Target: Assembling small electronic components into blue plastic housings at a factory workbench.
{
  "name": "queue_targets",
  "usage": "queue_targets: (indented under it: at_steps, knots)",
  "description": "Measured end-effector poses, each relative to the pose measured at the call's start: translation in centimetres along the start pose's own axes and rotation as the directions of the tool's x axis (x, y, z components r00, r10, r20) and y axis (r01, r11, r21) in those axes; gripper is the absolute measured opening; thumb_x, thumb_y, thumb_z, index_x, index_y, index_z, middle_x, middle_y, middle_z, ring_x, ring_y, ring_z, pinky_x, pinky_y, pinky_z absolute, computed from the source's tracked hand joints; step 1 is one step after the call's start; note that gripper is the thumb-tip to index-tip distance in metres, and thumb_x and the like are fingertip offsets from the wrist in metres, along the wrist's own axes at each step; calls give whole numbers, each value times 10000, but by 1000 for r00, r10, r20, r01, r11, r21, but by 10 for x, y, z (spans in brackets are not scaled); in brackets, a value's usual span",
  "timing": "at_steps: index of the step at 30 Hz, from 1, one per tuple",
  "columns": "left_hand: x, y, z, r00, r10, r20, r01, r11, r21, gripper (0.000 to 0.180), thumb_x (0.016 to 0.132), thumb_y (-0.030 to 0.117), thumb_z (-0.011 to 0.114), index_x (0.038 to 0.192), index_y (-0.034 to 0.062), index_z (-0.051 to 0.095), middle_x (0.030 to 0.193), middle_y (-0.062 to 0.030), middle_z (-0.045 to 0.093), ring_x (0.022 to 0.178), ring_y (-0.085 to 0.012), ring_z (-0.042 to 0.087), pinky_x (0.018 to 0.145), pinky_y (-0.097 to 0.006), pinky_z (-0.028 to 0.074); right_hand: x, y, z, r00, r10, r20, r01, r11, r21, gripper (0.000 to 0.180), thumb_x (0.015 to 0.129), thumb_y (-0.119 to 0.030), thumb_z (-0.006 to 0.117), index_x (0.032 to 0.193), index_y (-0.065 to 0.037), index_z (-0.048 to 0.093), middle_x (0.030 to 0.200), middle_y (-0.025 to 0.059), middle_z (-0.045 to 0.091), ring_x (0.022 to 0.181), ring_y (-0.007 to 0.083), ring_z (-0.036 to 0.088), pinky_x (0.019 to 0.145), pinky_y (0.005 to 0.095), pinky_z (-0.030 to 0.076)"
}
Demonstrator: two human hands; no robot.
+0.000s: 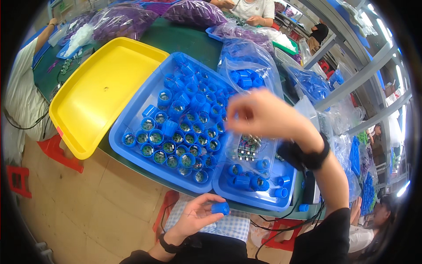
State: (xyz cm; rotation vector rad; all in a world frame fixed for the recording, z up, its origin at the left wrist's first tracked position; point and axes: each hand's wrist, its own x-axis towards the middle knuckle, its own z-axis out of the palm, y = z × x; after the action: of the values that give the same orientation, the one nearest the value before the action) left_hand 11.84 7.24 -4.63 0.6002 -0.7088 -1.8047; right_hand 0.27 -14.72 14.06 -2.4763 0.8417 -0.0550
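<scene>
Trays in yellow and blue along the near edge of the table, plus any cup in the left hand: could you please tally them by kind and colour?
Yellow tray: 1
Blue trays, a larger one and a smaller one: 2
Blue cup in the left hand: 1
Total: 4

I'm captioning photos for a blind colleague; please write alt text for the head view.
A person's left hand holds a small blue plastic cup while the blurred right hand is raised. Ahead, a large blue plastic tray holds similar cups, many with green circuit boards inside, beside a shallow yellow plastic tray.
</scene>
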Motion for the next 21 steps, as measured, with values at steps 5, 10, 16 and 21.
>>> queue_targets:
  at_steps: [5,10,16,21]
  knots:
    - [0,5,1,999,-5,36,6,1000,-24,374,846,-36,634,1196,-3,506,1092,-117,608,1049,-173,589,883,-286,485,121,55,1,923,-84,-375,28,988,-152,304,753,-221,646,992,-35,664,902,177,675,848,324,659,742,394,522]
    - [-7,9,0,1000,0,-2,0,999,-47,376,847,-42,633,1198,-7,504,1095,-121,601,1066,-186,586,872,-270,483,176,89,20,980,-130,-147,81,950,-300,360,772,-281,658,1070,-79,653,971,153,656,878,290,639,751,377,507]
    - [-8,13,-5,999,-10,-49,8,999,-37,366,851,-33,632,1193,-15,503,1089,-117,598,1057,-202,595,879,-287,492,161,75,-10,936,338,102,-322,699,638,291,865,-339,603,1074,-138,628,875,-15,610,657,80,485,597,237,406]
    - [-4,10,-4,1000,21,-18,-22,999,-48,367,851,-20,640,1191,-15,505,1088,-113,590,1039,-200,605,860,-284,495,139,69,-19,899,401,177,-376,499,781,303,892,-347,560,1101,-132,608,904,-4,606,644,93,497,591,231,403]
